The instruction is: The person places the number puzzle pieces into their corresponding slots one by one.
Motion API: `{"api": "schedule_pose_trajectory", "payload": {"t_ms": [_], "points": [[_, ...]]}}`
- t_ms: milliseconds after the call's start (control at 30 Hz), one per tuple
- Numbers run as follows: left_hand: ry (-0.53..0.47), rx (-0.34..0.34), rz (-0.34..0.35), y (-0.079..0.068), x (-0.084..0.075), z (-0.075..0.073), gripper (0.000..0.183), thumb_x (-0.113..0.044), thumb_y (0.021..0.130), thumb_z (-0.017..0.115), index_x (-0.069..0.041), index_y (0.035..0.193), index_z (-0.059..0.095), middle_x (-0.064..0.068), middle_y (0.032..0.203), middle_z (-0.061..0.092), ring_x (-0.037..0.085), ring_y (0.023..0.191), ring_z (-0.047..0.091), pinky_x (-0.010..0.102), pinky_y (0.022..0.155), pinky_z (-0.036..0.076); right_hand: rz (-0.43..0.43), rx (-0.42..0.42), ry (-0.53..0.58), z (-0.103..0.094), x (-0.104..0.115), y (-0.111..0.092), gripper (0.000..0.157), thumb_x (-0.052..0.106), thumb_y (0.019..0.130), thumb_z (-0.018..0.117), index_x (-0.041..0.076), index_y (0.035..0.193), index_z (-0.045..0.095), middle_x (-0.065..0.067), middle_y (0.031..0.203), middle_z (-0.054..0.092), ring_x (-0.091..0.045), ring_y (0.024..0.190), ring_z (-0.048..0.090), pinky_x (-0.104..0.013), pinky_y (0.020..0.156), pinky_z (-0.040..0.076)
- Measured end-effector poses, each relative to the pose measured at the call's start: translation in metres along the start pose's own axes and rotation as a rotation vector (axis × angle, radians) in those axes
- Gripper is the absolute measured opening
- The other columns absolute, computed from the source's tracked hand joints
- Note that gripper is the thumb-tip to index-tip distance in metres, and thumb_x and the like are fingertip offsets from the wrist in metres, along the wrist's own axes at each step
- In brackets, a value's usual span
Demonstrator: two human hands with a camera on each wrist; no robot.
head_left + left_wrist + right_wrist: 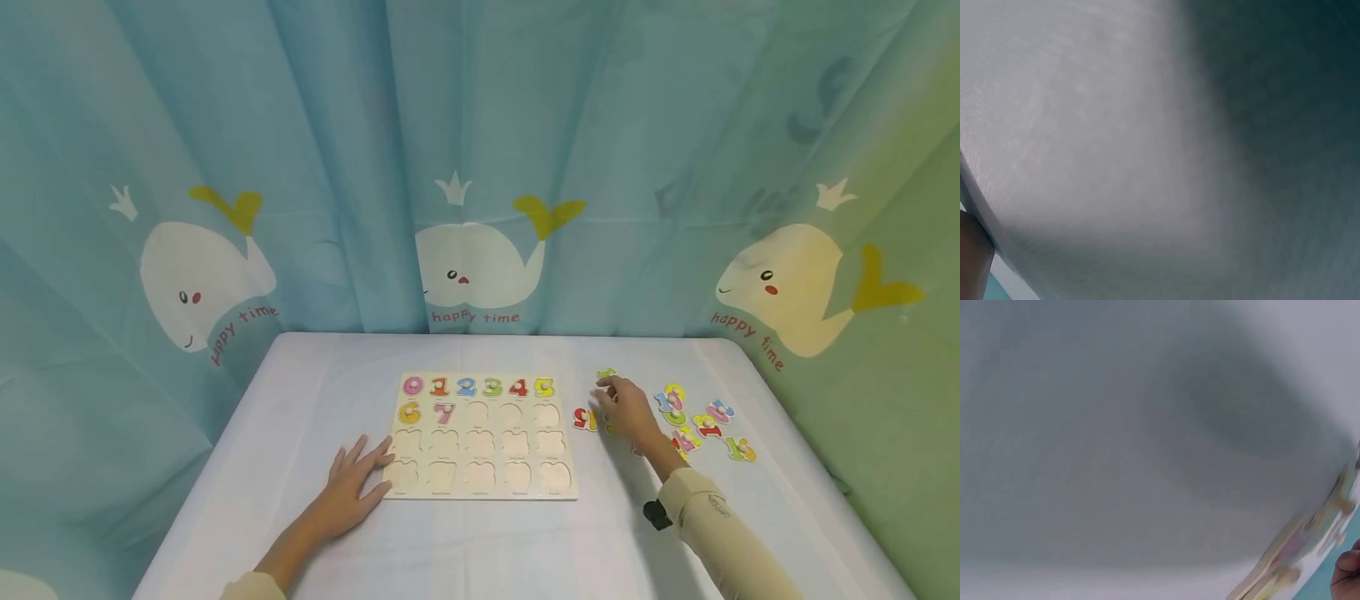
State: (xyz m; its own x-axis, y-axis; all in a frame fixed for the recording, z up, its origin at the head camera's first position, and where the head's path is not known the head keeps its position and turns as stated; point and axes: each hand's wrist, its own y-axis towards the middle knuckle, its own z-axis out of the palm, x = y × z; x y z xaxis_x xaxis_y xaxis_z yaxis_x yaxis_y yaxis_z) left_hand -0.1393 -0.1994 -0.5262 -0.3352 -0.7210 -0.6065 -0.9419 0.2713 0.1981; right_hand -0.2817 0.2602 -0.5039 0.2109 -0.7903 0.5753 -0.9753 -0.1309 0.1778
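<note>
A pale wooden number puzzle board (480, 457) lies on the table, with the numbers 0 to 7 set in its top rows and bare recesses below. My left hand (348, 492) rests spread at the board's left edge, its fingertips touching the rim. Over the loose number pieces to the right of the board is my right hand (628, 410), fingers bent and nothing visible between them. A green number piece (606, 373) lies just beyond its fingertips. Close by its thumb side lies a red and yellow number piece (582, 419). Other pieces are partly hidden under this hand.
Several more number pieces, among them a red-and-yellow one (707, 426) and a green-and-orange one (741, 450), lie loosely heaped to the right on the white table (480, 550). A blue whale-print curtain (337, 167) hangs behind the table.
</note>
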Motion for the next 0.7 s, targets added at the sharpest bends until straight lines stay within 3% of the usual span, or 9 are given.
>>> {"api": "schedule_pose_trajectory", "payload": {"t_ms": [233,400,500,567,700], "points": [[0.01,-0.003,0.004,0.005,0.002,0.001,0.058,-0.02,0.088,0.064,-0.004,0.14,0.044,0.006,0.132,0.055,0.044,0.136,0.019,0.063,0.106,0.0,-0.006,0.018,-0.024,-0.028,-0.02,-0.006,0.026,-0.003,0.097,0.04,-0.005,0.114,0.058,-0.015,0.09,0.06,-0.026,0.078,0.054,-0.04,0.069,0.044],[0.003,-0.024,0.014,0.006,0.002,0.002,0.058,-0.018,0.087,0.065,-0.003,0.139,0.044,0.007,0.125,0.06,0.046,0.134,0.02,0.064,0.105,0.001,-0.029,0.001,-0.046,-0.035,-0.031,-0.011,0.025,-0.002,0.094,0.042,-0.009,0.111,0.06,-0.018,0.091,0.06,-0.027,0.077,0.052,-0.043,0.07,0.043],[0.007,-0.015,-0.002,0.004,0.003,0.003,0.059,-0.017,0.086,0.065,-0.003,0.139,0.044,0.007,0.124,0.061,0.046,0.135,0.02,0.064,0.105,0.002,0.006,0.004,-0.077,-0.038,-0.04,-0.017,0.025,0.0,0.092,0.046,-0.01,0.111,0.059,-0.019,0.092,0.058,-0.027,0.077,0.048,-0.042,0.069,0.042],[0.011,-0.004,-0.017,0.002,0.004,0.004,0.059,-0.018,0.086,0.066,-0.004,0.139,0.044,0.006,0.125,0.06,0.045,0.135,0.02,0.063,0.105,0.002,0.077,-0.039,-0.07,-0.041,-0.047,-0.022,0.026,0.002,0.093,0.047,-0.01,0.113,0.058,-0.019,0.093,0.057,-0.027,0.079,0.049,-0.041,0.069,0.043],[0.017,0.016,-0.03,0.002,0.005,0.004,0.059,-0.018,0.087,0.065,-0.005,0.14,0.043,0.005,0.128,0.058,0.043,0.136,0.018,0.062,0.106,0.001,0.258,-0.25,0.01,-0.054,-0.062,-0.028,0.025,0.005,0.094,0.049,-0.01,0.113,0.055,-0.023,0.096,0.057,-0.033,0.084,0.053,-0.04,0.068,0.044]]}}
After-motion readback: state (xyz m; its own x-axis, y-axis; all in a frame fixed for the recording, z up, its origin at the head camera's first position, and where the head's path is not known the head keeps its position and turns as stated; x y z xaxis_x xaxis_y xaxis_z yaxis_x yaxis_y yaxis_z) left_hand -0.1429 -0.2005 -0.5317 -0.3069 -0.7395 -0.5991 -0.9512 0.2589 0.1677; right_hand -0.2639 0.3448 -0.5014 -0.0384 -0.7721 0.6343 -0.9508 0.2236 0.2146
